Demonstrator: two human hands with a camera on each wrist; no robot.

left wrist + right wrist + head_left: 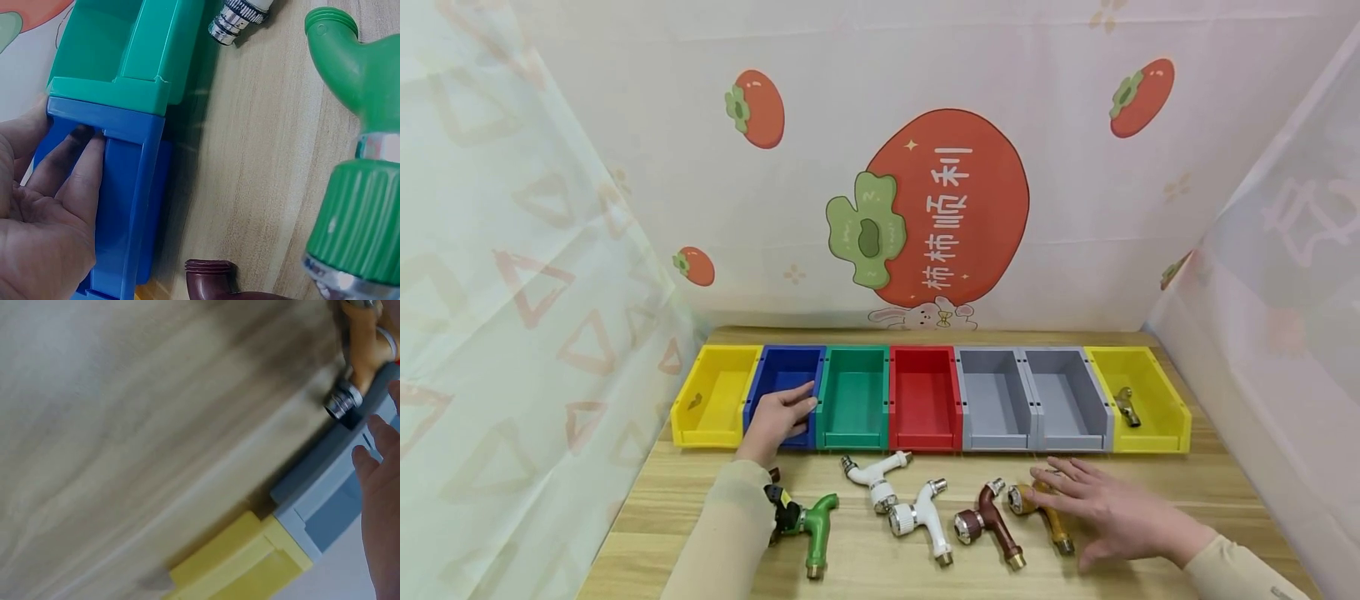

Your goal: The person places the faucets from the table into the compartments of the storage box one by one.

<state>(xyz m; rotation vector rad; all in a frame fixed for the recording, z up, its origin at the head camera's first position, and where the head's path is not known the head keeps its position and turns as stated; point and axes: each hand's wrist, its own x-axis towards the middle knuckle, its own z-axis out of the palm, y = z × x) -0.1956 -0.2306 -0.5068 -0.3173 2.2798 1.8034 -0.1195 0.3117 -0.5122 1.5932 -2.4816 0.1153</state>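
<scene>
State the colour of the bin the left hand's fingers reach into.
The bin is blue; the left wrist view shows it best.

Left sleeve (718, 533): long, pale cream, plain fabric, loose enough to crease lightly, ending at the wrist in a soft-edged cuff (751, 472) of the same colour. Right sleeve (1247, 573): matching cream, faint folds close to its cuff (1204, 557), plus a small greyish mark (1277, 592) low at the frame edge, too small to make out. Left hand (782, 415) and right hand (1097, 508) both bare from cuff to fingertips, the right one blurry in its own wrist view.
</scene>
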